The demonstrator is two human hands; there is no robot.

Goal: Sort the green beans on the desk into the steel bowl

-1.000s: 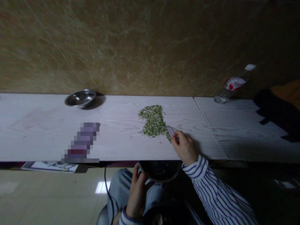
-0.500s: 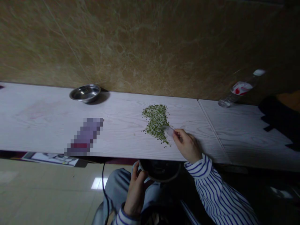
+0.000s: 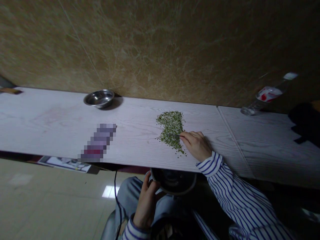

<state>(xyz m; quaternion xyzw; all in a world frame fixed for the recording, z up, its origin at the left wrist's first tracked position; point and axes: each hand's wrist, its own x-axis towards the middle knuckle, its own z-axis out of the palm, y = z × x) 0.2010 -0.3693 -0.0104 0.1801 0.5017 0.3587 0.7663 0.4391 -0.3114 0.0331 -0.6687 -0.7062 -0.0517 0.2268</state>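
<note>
Small green beans [image 3: 171, 126], like mung beans, lie spread in a loose patch on the pale wood-grain table. My right hand [image 3: 196, 144] pinches a thin, flat, card-like piece [image 3: 175, 135], seen nearly edge-on over the right part of the patch. Below the table's front edge, a dark round bowl [image 3: 175, 183] with a lighter rim sits over my lap. My left hand [image 3: 148, 200] grips its left rim, thumb and fingers around the edge. The bowl's inside is too dark to make out.
A shiny metal bowl [image 3: 100, 99] stands near the wall at the back left. In front of it lies a blurred-out purple rectangle [image 3: 98, 143]. A clear plastic bottle [image 3: 265, 96] stands right, beside a dark cloth-like thing [image 3: 306, 123]. A black cable [image 3: 115, 196] hangs left of my legs.
My right hand has turned the flat piece from face-on to nearly edge-on and shifted it slightly left over the beans. My left hand stays on the bowl. The view has swung a little left.
</note>
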